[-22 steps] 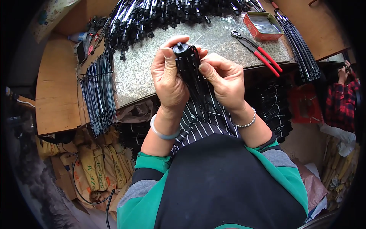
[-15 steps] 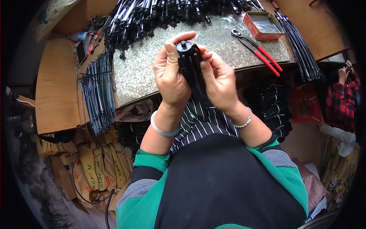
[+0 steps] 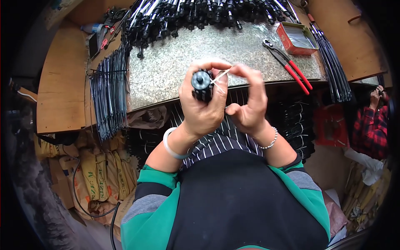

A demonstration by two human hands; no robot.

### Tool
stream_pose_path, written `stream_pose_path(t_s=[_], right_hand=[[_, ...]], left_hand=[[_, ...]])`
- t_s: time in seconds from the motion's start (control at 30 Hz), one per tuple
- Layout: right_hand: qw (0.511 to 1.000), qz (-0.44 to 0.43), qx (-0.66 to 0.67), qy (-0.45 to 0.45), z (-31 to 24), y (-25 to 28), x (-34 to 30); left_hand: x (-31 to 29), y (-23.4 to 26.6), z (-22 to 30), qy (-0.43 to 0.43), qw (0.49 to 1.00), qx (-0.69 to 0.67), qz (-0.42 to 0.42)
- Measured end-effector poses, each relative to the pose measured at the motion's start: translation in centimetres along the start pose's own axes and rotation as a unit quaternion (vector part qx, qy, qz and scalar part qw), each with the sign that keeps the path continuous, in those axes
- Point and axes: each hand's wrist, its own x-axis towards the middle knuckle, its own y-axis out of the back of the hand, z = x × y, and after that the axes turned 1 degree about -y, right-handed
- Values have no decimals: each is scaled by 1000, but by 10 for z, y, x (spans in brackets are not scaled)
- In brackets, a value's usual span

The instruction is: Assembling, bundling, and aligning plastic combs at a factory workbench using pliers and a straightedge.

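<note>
- Upper right of the frame, a red, open tin (image 3: 285,39) stands on my speckled worktop (image 3: 166,62), filled with thin, pale strips (image 3: 299,36) lying side by side.
- Lower left, tan sacks (image 3: 98,175) are packed close together beneath the table; I can't see what they hold.
- Upper left, a clear bottle (image 3: 92,28) with a blue label lies near the edge; its contents are too small to tell.
- Near the centre, my left hand (image 3: 203,112) is wrapped around a black bundle (image 3: 201,95), its round end cap (image 3: 201,81) facing up at me between my curled fingers and my thumb.
- A narrow white strip (image 3: 221,76) sticks out from the bundle's right side, past my left thumb.
- My right hand (image 3: 253,108) is just right of the bundle, blurred, with thumb and forefinger spread apart; its upper fingertips are at the strip's far end, but I can't tell whether they pinch it.
- Right of my hands, red-handled pliers (image 3: 289,70) lie slantwise below the tin.
- Across the top, black rods (image 3: 187,16) are heaped.
</note>
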Motion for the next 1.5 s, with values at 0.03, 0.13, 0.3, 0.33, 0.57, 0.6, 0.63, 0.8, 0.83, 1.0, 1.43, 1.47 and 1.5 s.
stream_pose_path(t_s=[0.03,0.13,0.3,0.33,0.57,0.6,0.63,0.8,0.83,1.0,1.43,1.47,1.5], right_hand=[[998,50,-12,48,-6,3,13],[976,-46,-128,172,-21,27,28],[929,-189,197,-249,-43,43,23],[871,-224,265,-347,-45,49,27],[865,-142,-481,-21,65,117,19],[834,-173,-517,-84,79,130,13],[819,-190,-540,-48,89,142,8],[904,-194,-343,-168,78,142,11],[939,-178,-206,-210,77,144,10],[897,-285,-336,37,-22,106,48],[908,-368,-200,26,-43,91,66],[908,-368,-201,25,-41,92,66],[909,-377,-179,7,-41,93,66]], left_hand=[[-2,1,3,-19,997,67,-13],[-1,1,1,-168,970,166,-51],[-10,1,-1,-132,971,177,-88],[-9,1,0,-134,971,176,-88],[5,21,10,46,999,-16,-9],[7,20,11,53,998,-25,-2],[8,16,13,58,998,-13,18],[10,23,13,74,997,9,20],[11,23,12,73,997,17,25],[12,28,2,79,994,57,41],[12,27,1,78,994,29,74],[12,28,1,78,994,28,74],[11,28,0,73,994,27,72]])
